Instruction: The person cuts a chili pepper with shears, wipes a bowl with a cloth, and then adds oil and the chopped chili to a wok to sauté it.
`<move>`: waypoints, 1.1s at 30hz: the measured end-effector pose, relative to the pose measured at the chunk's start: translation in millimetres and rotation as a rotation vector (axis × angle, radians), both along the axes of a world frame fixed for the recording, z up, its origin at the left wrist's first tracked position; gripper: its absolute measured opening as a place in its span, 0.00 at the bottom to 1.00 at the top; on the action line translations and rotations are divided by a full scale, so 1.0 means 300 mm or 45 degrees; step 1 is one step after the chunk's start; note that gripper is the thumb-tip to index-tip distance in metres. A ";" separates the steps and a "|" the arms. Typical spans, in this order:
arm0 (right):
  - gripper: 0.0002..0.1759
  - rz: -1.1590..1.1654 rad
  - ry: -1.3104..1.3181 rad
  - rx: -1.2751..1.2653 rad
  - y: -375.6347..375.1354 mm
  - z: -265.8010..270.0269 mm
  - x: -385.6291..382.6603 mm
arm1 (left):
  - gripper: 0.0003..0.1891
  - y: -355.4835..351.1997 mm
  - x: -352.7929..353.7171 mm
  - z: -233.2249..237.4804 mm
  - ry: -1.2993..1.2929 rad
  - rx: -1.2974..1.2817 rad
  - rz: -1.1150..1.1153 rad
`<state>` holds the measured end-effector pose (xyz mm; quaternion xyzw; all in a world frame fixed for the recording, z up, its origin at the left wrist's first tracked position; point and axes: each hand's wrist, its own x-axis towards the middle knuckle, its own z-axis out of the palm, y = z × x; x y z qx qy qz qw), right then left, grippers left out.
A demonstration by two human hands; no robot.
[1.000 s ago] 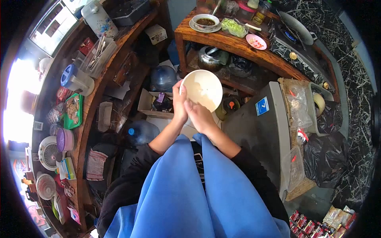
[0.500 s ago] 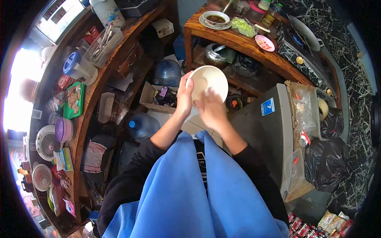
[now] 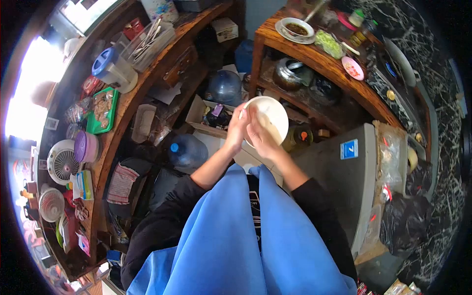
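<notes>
A white bowl is held up in front of my body, tilted so its inside faces me. My left hand grips its left rim, with the thumb over the edge and the fingers behind. My right hand is at the inside of the bowl, its fingers stretched out along the inner wall and partly blurred. No object shows in the right hand. A blue apron hangs below both hands.
A wooden counter at the back carries a bowl of dark sauce, chopped greens and a pink dish. A grey fridge stands right. Left, a wooden shelf holds a jug and a green tray. A water jug stands below.
My view has turned left, so the surroundings sit further right. The bowl and both hands are slightly lower and to the right. My right hand has shifted along the bowl's inside.
</notes>
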<state>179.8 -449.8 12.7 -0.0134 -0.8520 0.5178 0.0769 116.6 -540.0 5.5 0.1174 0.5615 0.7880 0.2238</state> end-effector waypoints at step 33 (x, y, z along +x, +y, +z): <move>0.21 0.009 0.206 0.059 -0.452 -0.313 -0.948 | 0.23 -0.639 -0.759 -0.312 -0.347 -0.405 0.539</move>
